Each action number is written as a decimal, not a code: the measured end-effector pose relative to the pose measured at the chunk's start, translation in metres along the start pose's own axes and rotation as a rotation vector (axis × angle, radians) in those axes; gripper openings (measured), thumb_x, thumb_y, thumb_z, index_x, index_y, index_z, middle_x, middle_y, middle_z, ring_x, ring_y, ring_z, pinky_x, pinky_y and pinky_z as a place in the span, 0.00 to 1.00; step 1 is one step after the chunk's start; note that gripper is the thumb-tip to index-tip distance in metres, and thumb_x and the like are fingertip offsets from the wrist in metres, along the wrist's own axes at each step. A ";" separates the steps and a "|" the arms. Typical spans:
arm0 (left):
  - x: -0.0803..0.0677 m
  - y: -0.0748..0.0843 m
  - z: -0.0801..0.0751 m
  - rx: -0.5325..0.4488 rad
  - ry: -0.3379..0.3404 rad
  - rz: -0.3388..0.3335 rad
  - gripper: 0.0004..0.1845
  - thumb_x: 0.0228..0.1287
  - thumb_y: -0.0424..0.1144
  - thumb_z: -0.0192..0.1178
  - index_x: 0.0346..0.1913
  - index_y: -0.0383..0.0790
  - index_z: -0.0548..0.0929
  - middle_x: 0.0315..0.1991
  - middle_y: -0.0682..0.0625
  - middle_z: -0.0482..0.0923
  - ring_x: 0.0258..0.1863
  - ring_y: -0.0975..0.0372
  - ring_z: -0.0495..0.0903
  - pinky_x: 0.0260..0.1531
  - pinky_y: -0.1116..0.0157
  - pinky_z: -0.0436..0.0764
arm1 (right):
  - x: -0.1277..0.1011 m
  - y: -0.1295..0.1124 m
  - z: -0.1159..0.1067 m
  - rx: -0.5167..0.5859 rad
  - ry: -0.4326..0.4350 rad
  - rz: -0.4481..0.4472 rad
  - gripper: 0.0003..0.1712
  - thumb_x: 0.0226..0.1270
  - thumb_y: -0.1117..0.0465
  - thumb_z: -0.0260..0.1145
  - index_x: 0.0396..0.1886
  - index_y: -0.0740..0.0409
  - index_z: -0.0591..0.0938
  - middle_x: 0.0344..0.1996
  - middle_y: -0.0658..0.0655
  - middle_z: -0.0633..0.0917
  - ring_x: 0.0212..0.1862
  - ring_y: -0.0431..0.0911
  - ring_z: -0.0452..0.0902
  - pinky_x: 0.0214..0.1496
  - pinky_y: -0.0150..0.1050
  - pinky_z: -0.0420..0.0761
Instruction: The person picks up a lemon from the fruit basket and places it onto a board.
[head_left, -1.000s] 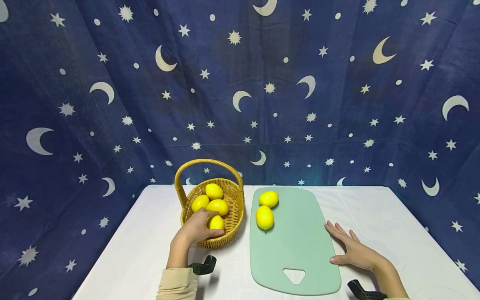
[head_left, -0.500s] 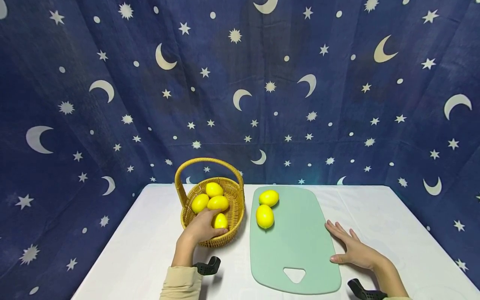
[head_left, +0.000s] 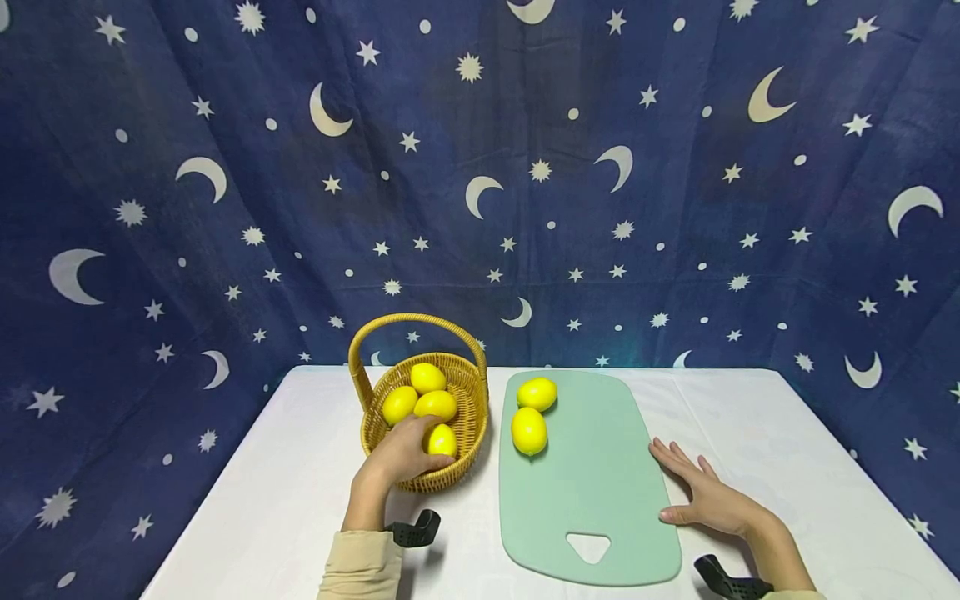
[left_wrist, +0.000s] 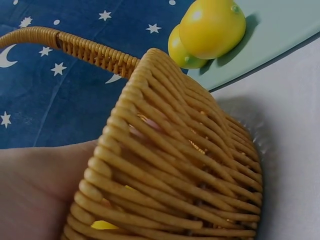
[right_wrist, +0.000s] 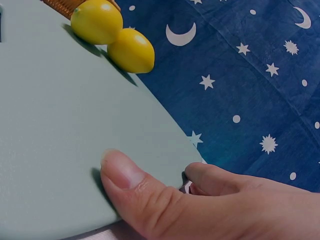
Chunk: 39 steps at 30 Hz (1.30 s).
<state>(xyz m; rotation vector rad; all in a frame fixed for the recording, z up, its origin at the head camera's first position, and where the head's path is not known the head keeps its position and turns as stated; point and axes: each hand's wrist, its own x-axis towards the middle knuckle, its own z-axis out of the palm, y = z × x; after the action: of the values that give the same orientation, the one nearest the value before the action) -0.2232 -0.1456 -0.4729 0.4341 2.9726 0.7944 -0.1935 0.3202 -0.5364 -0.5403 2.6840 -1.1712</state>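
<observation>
Left hand [head_left: 403,454] has slid deeper into basket [head_left: 468,392], fingers now curled round near lemon [head_left: 442,439]. Right hand [head_left: 705,496] flat, steadying board [head_left: 592,483]. Risk: knuckles catching rim, tipping basket on counter [head_left: 270,500].

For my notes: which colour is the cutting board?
The cutting board is pale mint green, clearest in the head view.
</observation>
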 end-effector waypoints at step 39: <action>-0.003 0.076 -0.010 -0.555 0.250 0.229 0.43 0.44 0.38 0.76 0.67 0.47 0.69 0.64 0.54 0.69 0.60 0.60 0.74 0.53 0.65 0.79 | 0.001 0.000 -0.001 0.011 -0.016 0.020 0.59 0.44 0.48 0.75 0.73 0.62 0.56 0.73 0.71 0.50 0.76 0.51 0.27 0.67 0.67 0.19</action>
<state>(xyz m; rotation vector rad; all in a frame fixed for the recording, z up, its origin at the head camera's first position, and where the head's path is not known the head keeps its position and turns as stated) -0.2013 -0.0879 -0.4266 0.6818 2.7489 1.7438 -0.1951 0.3208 -0.5358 -0.5178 2.6621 -1.1702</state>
